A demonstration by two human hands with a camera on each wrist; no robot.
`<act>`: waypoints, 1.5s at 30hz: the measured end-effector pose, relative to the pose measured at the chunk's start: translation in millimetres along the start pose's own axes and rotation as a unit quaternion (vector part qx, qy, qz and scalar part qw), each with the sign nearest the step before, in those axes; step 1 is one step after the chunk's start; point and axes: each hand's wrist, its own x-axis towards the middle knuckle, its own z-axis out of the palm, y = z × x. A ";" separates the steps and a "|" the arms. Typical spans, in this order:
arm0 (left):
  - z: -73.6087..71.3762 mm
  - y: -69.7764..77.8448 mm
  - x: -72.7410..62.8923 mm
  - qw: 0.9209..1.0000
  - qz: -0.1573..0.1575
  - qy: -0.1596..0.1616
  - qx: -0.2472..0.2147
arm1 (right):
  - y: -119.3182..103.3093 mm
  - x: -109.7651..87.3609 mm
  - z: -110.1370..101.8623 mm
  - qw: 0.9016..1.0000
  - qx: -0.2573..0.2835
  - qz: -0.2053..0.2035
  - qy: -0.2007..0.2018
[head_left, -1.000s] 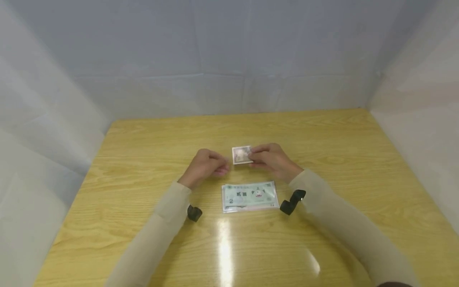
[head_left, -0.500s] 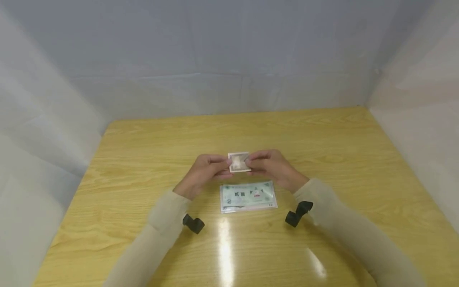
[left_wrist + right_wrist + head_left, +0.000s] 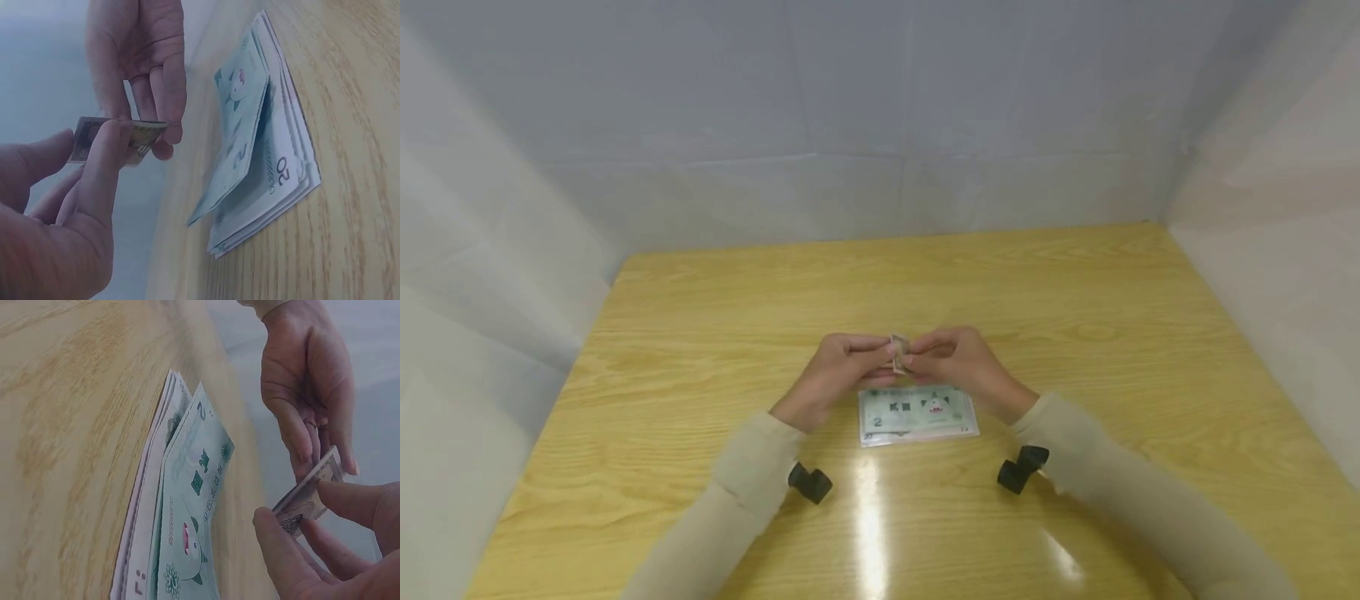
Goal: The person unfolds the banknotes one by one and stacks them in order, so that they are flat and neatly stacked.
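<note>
Between both hands, above the table, is a small folded banknote point(image 3: 897, 364), bent narrower and brownish with a pale border. My left hand point(image 3: 835, 369) pinches its left end between thumb and fingers. On the other side my right hand point(image 3: 964, 365) pinches it too, as the right wrist view of the folded banknote point(image 3: 304, 503) shows. Just nearer than the hands lies a stack of banknotes point(image 3: 917, 422). Its top one, a green 2 note point(image 3: 240, 115), is slightly lifted and creased over the pinkish 20 note point(image 3: 278, 175) below. The hands overlap the stack's far edge in the head view.
The wooden table point(image 3: 700, 300) carries the stack near its middle. White sheeting point(image 3: 880, 192) hangs behind the far edge and at both sides. Black wrist mounts point(image 3: 810, 483) stick out under each sleeve.
The left hand has come in and taken hold of the banknote's left side. The banknote has moved slightly nearer and been folded narrower, and the hands have drawn together.
</note>
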 end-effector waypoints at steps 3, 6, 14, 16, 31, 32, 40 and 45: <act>2.1 -1.9 1.1 1.000 0.000 0.008 -0.002 | -0.7 -3.6 1.4 0.999 -0.050 -0.012 -0.005; 3.1 -4.3 2.9 1.000 -0.001 0.021 -0.003 | -2.1 -7.0 2.7 0.996 -0.086 -0.022 -0.014; 5.5 -6.1 4.1 0.999 0.011 0.029 0.007 | -2.4 -9.2 2.6 0.995 -0.083 -0.042 -0.029; 6.1 -5.7 3.2 1.000 0.012 0.028 0.004 | -2.5 -9.8 1.8 0.995 -0.088 -0.041 -0.026; 9.3 -2.7 -9.7 0.996 0.031 0.040 0.075 | -5.0 -23.2 -9.1 0.999 -0.046 0.002 0.018; 8.7 -2.3 -11.3 0.995 0.032 0.041 0.086 | -4.1 -24.3 -11.2 0.999 -0.050 0.002 0.022; 4.3 -2.8 -21.1 0.983 0.017 0.060 0.170 | -0.6 -30.6 -25.1 0.998 -0.052 0.022 0.019; 1.5 -6.0 -21.5 0.982 0.007 0.049 0.181 | 4.0 -31.3 -30.5 0.997 -0.072 0.025 0.004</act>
